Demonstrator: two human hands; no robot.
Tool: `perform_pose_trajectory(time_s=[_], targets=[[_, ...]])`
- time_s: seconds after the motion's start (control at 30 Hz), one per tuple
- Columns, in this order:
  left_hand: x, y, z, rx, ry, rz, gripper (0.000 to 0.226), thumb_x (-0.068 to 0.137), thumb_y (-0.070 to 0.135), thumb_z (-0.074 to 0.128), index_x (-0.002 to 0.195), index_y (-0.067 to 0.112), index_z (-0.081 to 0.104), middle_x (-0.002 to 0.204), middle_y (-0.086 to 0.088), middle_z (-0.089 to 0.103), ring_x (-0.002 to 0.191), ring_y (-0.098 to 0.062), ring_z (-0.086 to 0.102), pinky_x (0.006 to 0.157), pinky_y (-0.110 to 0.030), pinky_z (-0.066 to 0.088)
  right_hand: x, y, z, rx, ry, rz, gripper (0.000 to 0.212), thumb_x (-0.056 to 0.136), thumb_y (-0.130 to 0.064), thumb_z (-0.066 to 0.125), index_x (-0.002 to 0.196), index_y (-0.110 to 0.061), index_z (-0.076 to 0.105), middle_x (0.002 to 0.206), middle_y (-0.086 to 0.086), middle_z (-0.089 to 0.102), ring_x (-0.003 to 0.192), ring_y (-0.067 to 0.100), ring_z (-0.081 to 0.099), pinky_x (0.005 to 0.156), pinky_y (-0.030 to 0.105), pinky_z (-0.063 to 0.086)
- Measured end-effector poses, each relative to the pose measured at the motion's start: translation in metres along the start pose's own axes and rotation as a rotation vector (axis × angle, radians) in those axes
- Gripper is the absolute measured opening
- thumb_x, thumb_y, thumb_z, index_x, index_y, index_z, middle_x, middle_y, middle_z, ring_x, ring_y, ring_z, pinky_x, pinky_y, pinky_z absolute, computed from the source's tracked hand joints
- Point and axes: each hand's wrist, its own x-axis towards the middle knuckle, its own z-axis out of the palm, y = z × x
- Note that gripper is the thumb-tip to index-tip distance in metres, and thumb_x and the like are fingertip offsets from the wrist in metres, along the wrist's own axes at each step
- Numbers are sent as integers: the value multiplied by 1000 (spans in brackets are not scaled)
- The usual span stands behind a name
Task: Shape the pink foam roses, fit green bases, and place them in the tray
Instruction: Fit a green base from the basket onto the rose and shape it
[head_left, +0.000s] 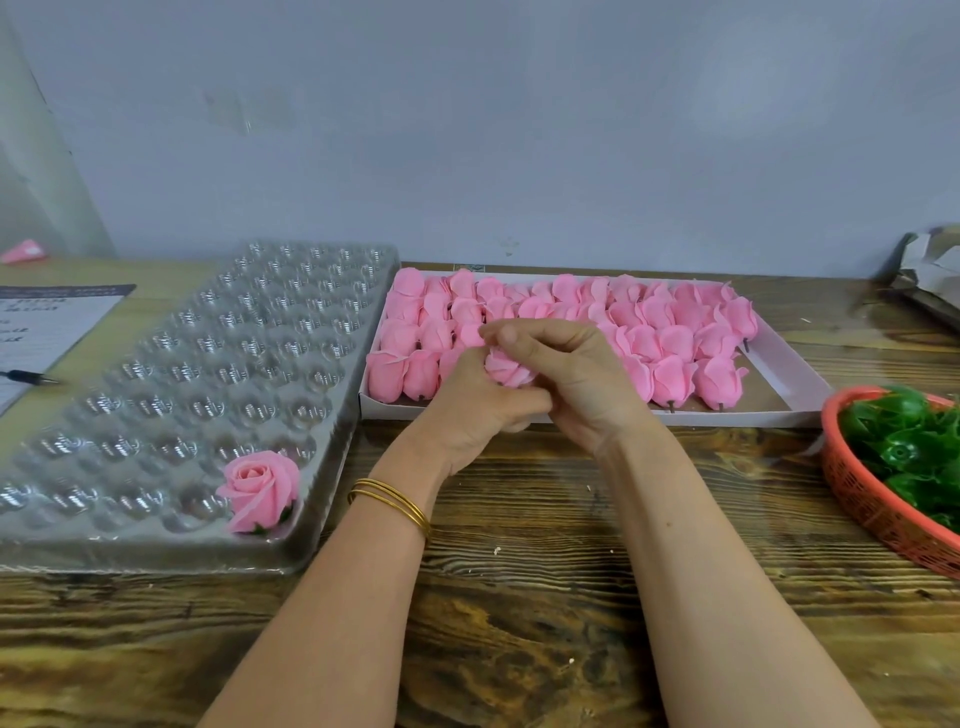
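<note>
A: So, how do the arms lie?

B: Both bare forearms come up from the bottom edge over the dark-grained wooden bench (519, 597) and meet at the centre of the frame. The left hand (478, 410), with thin gold bangles (395, 501) at its wrist, sits lower. The right hand (576, 379) is just above it and to its right.

A: And the fingers?

B: The left fingers are curled under a small pink foam rose (506, 369), cupping it. The right thumb and forefinger are pinched on its upper petals, and the other right fingers are bent. The rose is held off the bench, in front of the near edge of a shallow white cardboard box (789, 384) packed with rows of closed pink foam buds (670, 338).

A: Anything in the tray?

B: One opened pink rose with a green base (260, 491) sits in a cup at the near right corner of the clear plastic tray of round cups (208, 364), left of centre.

A: The bases?

B: Green plastic bases (904, 447) are heaped in an orange-red mesh basket (872, 509) at the right edge.

A: Any writing?

B: A printed white sheet (47, 322) lies at the left edge with a black pen (31, 376) on it. Its text is too blurred to read.
</note>
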Motion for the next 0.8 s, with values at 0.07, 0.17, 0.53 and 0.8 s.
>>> perform_pose_trajectory(time_s=[0.07, 0.17, 0.53, 0.8], targets=[[-1, 3, 1, -72, -27, -13, 25, 73, -13, 61, 89, 6, 64, 54, 2, 47, 49, -4, 47, 45, -17, 37, -1, -1, 1, -6, -12, 15, 13, 68, -14, 74, 79, -8, 79, 86, 6, 75, 88, 14, 70, 80, 24, 57], [0, 4, 0, -119, -38, -21, 15, 68, -10, 58, 73, 5, 55, 51, 1, 34, 44, -5, 35, 43, -18, 29, -1, -1, 2, -26, -39, 27, 13, 67, -12, 74, 79, -11, 79, 84, 6, 75, 86, 14, 69, 82, 26, 57], [-3, 7, 3, -75, -5, -46, 21, 62, -8, 56, 61, 13, 57, 54, 0, 41, 48, -6, 44, 43, -16, 34, -1, 0, 3, -107, -51, 61, 32, 65, -6, 75, 96, -2, 73, 94, 16, 68, 97, 27, 63, 96, 42, 52], [1, 1, 2, 172, 223, 49, 17, 71, 1, 72, 80, 15, 74, 78, -18, 70, 80, -25, 70, 72, -37, 58, 0, -4, 4, -95, 2, 60, 22, 74, -13, 69, 95, -7, 74, 92, 6, 73, 96, 19, 68, 76, 32, 57]])
